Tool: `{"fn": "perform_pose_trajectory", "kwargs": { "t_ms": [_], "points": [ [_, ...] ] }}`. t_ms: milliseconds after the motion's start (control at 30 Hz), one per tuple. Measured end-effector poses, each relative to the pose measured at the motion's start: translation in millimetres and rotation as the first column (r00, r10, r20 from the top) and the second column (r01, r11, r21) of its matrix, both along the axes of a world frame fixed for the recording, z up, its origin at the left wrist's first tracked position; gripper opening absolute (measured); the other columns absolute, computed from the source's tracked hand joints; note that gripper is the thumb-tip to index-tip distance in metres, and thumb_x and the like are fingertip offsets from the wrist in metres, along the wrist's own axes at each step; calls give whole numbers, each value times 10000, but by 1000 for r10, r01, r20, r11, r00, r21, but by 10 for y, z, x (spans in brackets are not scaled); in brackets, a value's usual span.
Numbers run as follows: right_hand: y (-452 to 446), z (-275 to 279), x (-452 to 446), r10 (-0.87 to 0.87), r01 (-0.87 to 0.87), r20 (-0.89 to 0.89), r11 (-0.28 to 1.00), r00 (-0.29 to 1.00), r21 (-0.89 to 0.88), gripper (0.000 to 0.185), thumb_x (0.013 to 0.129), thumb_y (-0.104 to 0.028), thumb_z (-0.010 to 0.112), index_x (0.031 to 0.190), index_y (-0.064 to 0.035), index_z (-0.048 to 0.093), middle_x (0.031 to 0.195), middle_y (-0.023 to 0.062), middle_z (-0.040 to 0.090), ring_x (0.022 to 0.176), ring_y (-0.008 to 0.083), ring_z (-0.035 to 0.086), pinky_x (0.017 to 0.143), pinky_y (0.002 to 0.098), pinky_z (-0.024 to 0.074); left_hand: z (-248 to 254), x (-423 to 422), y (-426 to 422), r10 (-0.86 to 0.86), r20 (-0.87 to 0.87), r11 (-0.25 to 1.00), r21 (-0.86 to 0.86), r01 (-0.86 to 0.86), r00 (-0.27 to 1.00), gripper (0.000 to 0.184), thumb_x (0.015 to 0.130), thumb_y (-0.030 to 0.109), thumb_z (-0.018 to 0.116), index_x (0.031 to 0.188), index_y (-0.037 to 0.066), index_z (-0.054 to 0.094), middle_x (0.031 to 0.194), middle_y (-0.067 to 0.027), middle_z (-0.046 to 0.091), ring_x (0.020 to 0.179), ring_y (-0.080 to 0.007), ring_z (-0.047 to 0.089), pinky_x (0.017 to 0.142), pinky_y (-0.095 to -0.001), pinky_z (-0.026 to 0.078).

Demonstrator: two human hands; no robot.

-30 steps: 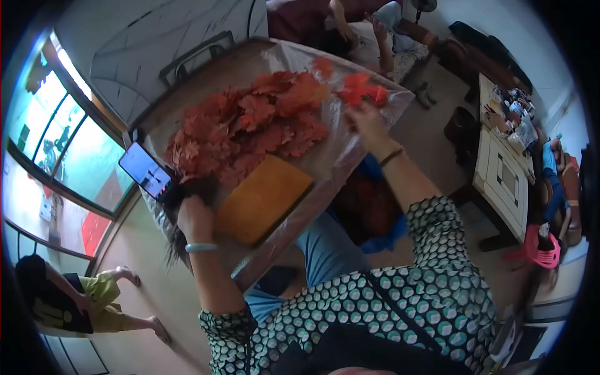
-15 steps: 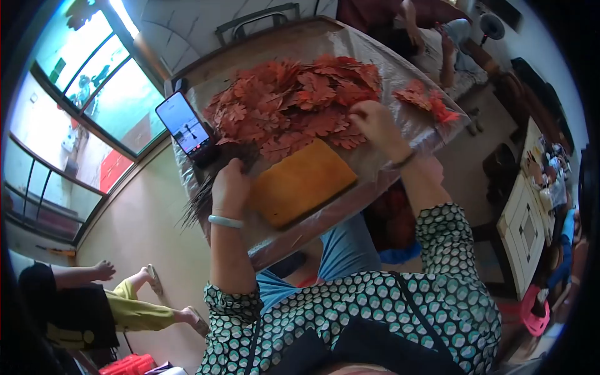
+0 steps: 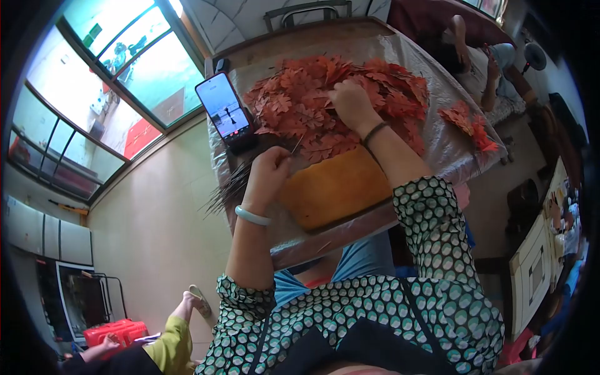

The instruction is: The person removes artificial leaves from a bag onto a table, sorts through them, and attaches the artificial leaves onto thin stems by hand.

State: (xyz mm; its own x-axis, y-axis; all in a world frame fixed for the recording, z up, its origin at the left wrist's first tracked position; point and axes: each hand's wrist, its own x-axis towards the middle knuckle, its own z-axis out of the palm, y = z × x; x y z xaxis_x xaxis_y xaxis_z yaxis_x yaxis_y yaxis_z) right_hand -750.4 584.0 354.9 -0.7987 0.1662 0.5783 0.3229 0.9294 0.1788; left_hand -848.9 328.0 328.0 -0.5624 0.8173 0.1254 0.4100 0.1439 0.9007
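A wide heap of red oak-shaped leaves (image 3: 300, 112) is spread over the table. My left hand (image 3: 269, 172), with a pale bangle at the wrist, is closed in a pinch on a thin stem (image 3: 298, 145) that sticks up from its fingertips. Beside it lies a bundle of thin dark stems (image 3: 231, 187), partly hidden by the hand. My right hand (image 3: 355, 106) reaches into the heap with its fingertips pinched together at a red leaf; the hand hides part of it. Between my forearms rests a flat yellow-brown block (image 3: 337, 190), close to the table's near edge.
A phone (image 3: 224, 109) stands propped left of the leaves. A smaller cluster of red leaves (image 3: 465, 125) lies on the plastic-covered table (image 3: 431, 87) at the right. One person (image 3: 494, 81) reclines beyond the far right corner; another person's leg (image 3: 172, 337) shows at lower left.
My right hand has moved left, further over the leaf heap. A thin stem now shows in my left hand. The view has turned, and the person at lower left has moved lower in view.
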Motion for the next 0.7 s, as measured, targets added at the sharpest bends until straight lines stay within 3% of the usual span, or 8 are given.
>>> {"fn": "perform_pose_trajectory", "kwargs": {
  "t_ms": [33, 100, 167, 433, 533, 567, 633, 700],
  "points": [
    [43, -34, -36, -34, 34, 64, 999, 997, 3, 130, 819, -126, 524, 858, -88, 643, 871, 70, 609, 874, 256, 604, 751, 376, 515, 44, 2, 12, -23, 140, 999, 43, 17, 990, 139, 883, 91, 582, 954, -24, 616, 709, -92, 630, 590, -166, 590, 556, -291, 469],
    [61, -77, 0, -46, 46, -2, 998, 999, -42, 126, 819, -127, 523, 832, -89, 643, 864, 70, 615, 880, 247, 607, 752, 376, 517, 177, 93, -24, -85, 410, 990, 140, 30, 908, 134, 917, 91, 574, 988, -19, 601, 674, -33, 593, 545, -79, 526, 504, -219, 412],
    [24, -141, -28, -42, 39, -47, 997, 998, -66, 129, 821, -125, 521, 816, -87, 644, 853, 74, 620, 882, 247, 609, 752, 380, 519, 240, 146, -15, -85, 483, 988, 156, 10, 872, 133, 932, 91, 555, 1018, -3, 594, 669, -17, 585, 523, -69, 504, 486, -208, 385],
    [31, -211, 81, -81, 78, -32, 993, 996, -83, 155, 818, -110, 518, 770, -47, 651, 832, 107, 612, 877, 277, 613, 742, 395, 515, 195, 214, -18, -82, 528, 987, 160, -4, 845, 120, 943, 121, 551, 1008, 41, 612, 693, 11, 584, 559, -50, 500, 520, -185, 368],
    [-50, -19, 240, -131, 111, -169, 986, 977, -124, 130, 815, -83, 557, 780, -34, 672, 823, 128, 636, 798, 275, 630, 709, 370, 515, 169, 190, -22, -72, 534, 984, 177, -29, 843, 119, 946, 124, 549, 1001, 41, 613, 697, 7, 590, 542, -51, 503, 504, -186, 372],
    [-128, 50, 282, -102, 25, -226, 947, 969, -319, 117, 825, -81, 571, 807, -29, 674, 821, 127, 650, 766, 261, 634, 688, 352, 514, 159, 165, -6, -72, 524, 984, 176, -25, 849, 117, 947, 123, 548, 997, 41, 614, 697, 5, 592, 535, -53, 505, 496, -187, 373],
    [-368, 214, 384, -96, -161, -342, 744, 935, -648, 98, 846, -75, 600, 861, -19, 678, 816, 125, 677, 702, 233, 643, 646, 317, 510, 174, 182, -12, -76, 513, 985, 172, -15, 855, 116, 949, 127, 549, 993, 40, 613, 695, -1, 597, 524, -57, 511, 481, -190, 373],
    [-504, 172, 364, -185, -408, -459, 259, 869, -876, 105, 872, -83, 606, 917, -15, 672, 814, 104, 691, 672, 183, 639, 615, 273, 499, 193, 219, -16, -81, 506, 986, 168, -6, 859, 119, 951, 136, 553, 991, 39, 610, 692, -8, 602, 514, -63, 520, 467, -194, 373]
  ]
}}
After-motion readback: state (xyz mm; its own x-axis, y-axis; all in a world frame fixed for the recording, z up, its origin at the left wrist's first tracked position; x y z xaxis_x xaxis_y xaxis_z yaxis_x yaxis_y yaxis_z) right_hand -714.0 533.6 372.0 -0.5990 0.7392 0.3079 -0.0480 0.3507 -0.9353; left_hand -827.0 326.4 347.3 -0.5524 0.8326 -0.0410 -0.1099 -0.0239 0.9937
